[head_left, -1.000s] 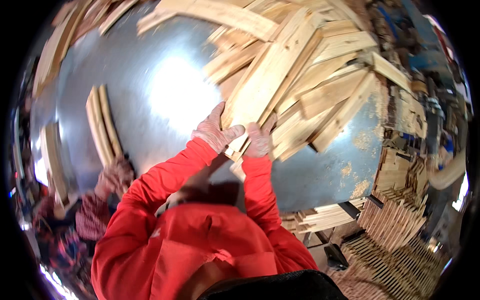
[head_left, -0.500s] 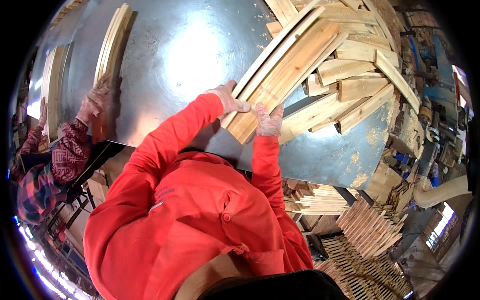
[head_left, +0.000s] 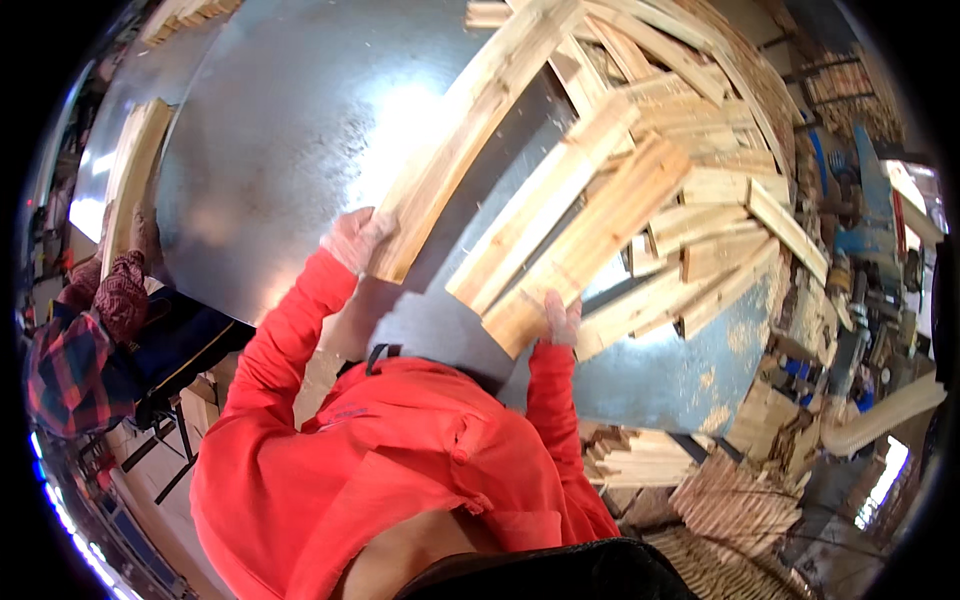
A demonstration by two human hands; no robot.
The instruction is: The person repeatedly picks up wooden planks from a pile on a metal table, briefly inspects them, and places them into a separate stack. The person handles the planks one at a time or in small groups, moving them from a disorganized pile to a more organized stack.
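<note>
My gloved left hand (head_left: 358, 240) grips the near end of a long pale wooden plank (head_left: 465, 130), which slants away to the far right above the metal table. At the near end of a second, browner plank (head_left: 590, 245) is my gloved right hand (head_left: 562, 318), its thumb and fingers closed on the right edge. Between these two lies a third plank (head_left: 540, 205), with neither hand on it. Part of each hand's fingers is hidden by the wood.
Loose planks pile up (head_left: 730, 180) on the right of the metal table (head_left: 270, 150), with sawdust by the edge. A co-worker's gloved hands (head_left: 125, 290) are near stacked boards (head_left: 135, 180) at left. More boards (head_left: 735, 505) are stacked below right, near a ribbed hose (head_left: 890, 410).
The bundle of planks has been spread apart. My left hand has moved left and down with one plank, my right hand slightly nearer with another. The co-worker's nearer stack has shifted left.
</note>
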